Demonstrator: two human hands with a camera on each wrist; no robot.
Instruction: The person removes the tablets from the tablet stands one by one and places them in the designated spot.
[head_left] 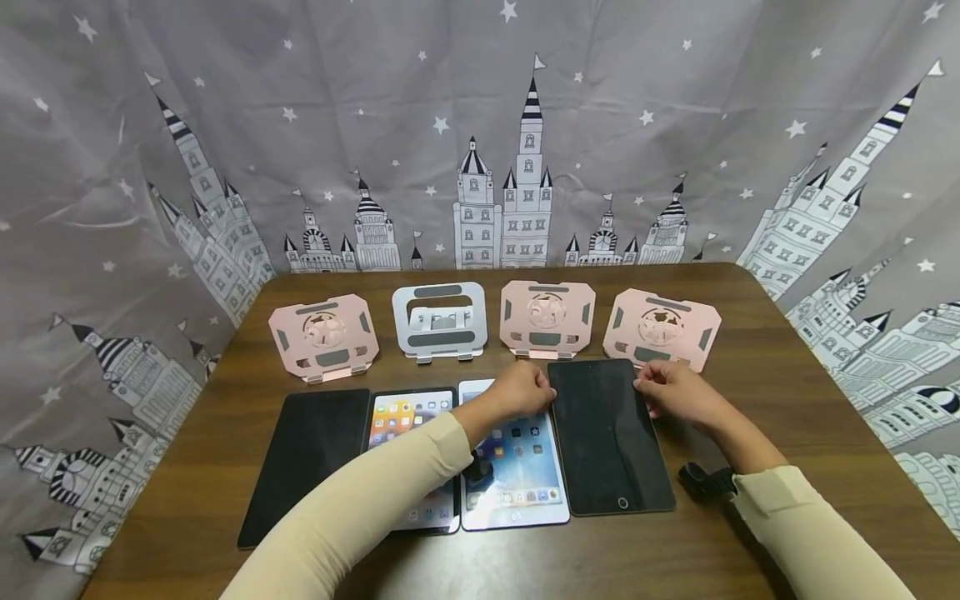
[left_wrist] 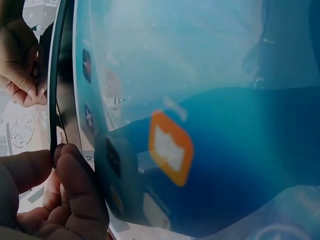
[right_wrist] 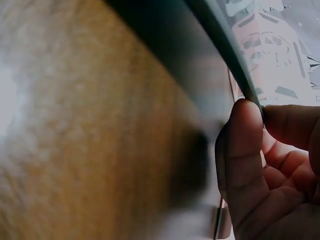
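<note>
A dark-screened tablet [head_left: 611,442] with a round home button lies at the right end of a row of tablets in the head view. My left hand [head_left: 525,388] pinches its upper left edge between thumb and fingers. On the opposite edge, my right hand [head_left: 671,387] pinches it near the upper right corner. Both wrist views show the thin edge between thumb and finger, the left fingers [left_wrist: 75,187] beside a lit screen. Under the left wrist is a white tablet [head_left: 517,467] with a lit blue screen, partly covered by the arm.
Further left lie another lit tablet [head_left: 408,417] and a black tablet [head_left: 322,433]. Behind the row stand a silver stand [head_left: 440,339] and pink stands [head_left: 324,333], [head_left: 547,312], [head_left: 701,333] on the wooden table [head_left: 757,367]. A patterned curtain [head_left: 360,108] hangs behind.
</note>
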